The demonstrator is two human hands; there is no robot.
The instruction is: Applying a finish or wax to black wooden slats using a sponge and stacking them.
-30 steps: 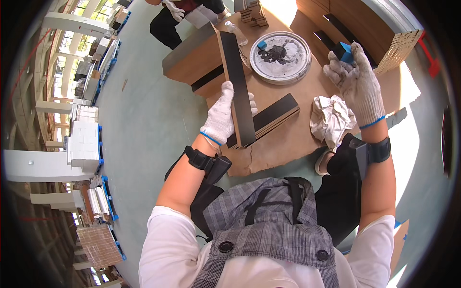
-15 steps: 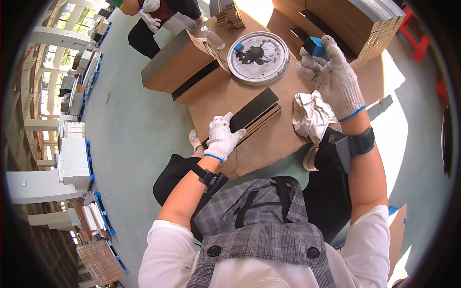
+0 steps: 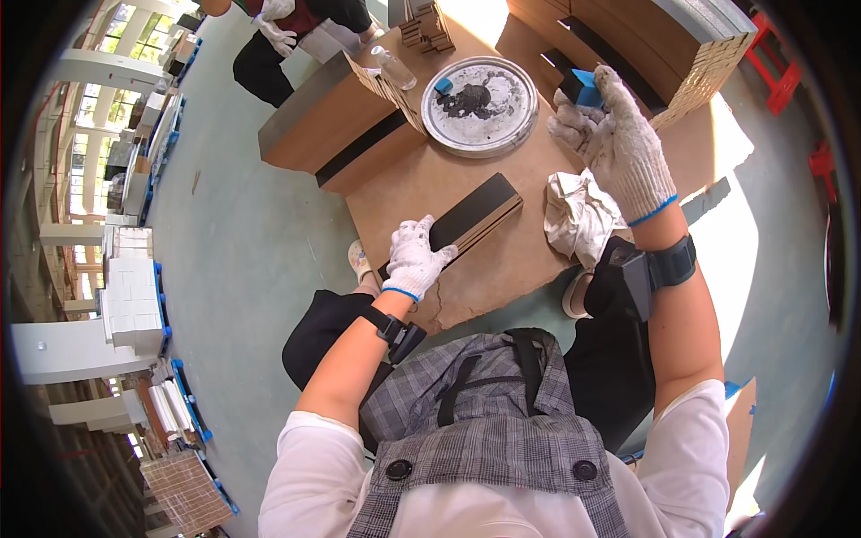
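Note:
A flat wooden board with a black face [image 3: 475, 218] lies on a brown cardboard sheet [image 3: 502, 269] on the floor. My left hand [image 3: 414, 258], in a white knit glove, grips the board's near end. My right hand [image 3: 612, 142], also gloved, is raised at the right and holds a small blue block [image 3: 587, 86] above the sheet. A crumpled white rag [image 3: 577, 218] lies just below that hand, beside the board. A round metal tray [image 3: 480, 105] with dark paste and a blue piece sits at the far end of the sheet.
A stack of brown boards with black edges [image 3: 336, 125] lies at the far left, another tall stack [image 3: 646, 40] at the far right. A second person in white gloves [image 3: 278, 31] crouches at the back. A clear bottle [image 3: 393, 67] lies near the tray. White pallets line the left.
The board, standing on edge a second ago, now lies flat on the cardboard under my left hand. My right hand still holds the blue block up at the right.

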